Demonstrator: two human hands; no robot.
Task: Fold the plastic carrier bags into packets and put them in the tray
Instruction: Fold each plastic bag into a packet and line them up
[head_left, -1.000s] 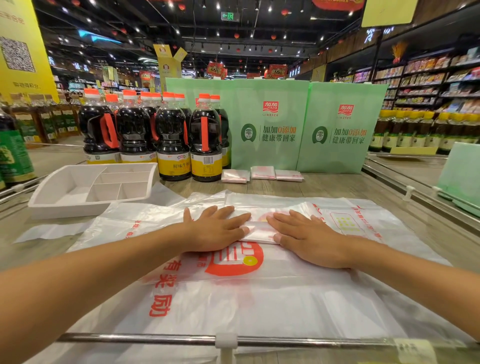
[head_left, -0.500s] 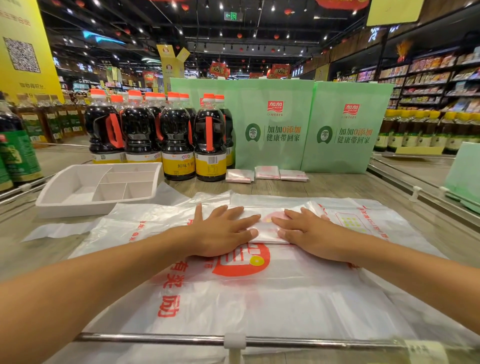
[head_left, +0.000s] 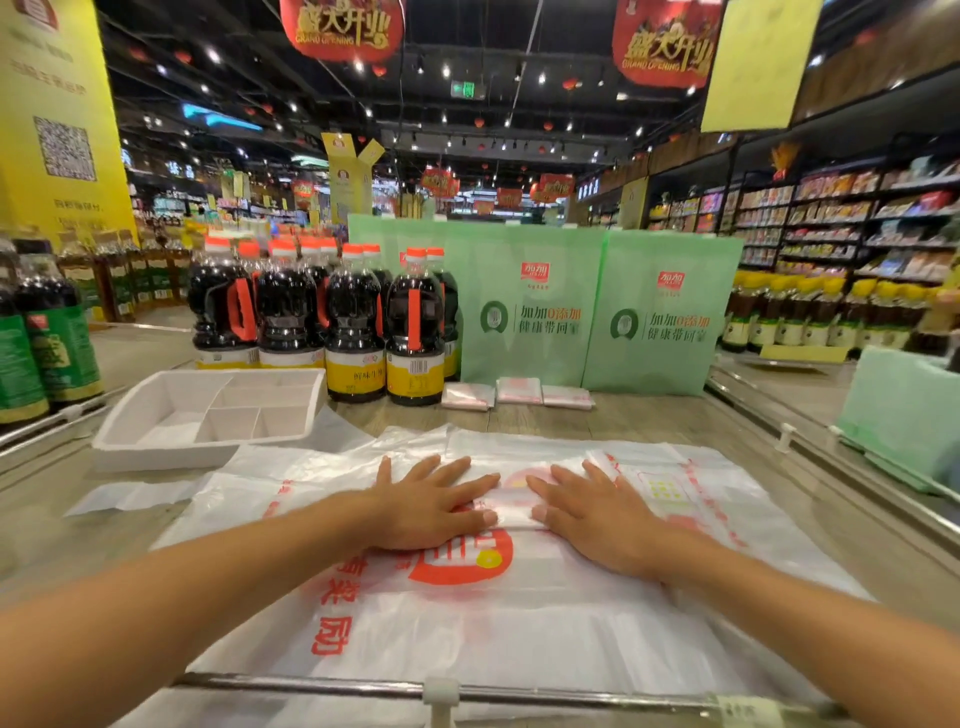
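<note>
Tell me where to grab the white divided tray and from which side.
Probably best to pinch the near rim of the tray, coming from the front with the left hand: the wall flares into a lip, that side faces the person, and dark bottles crowd its far edge.

"GRAND OPENING" on red banner (head_left: 343, 26)

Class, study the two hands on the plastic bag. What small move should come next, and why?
Probably the left hand should pinch the folded bag and lift it toward the tray. It and the right hand press flat on the bag, which already looks packet-sized, and the tray sits nearby on the left.
</note>
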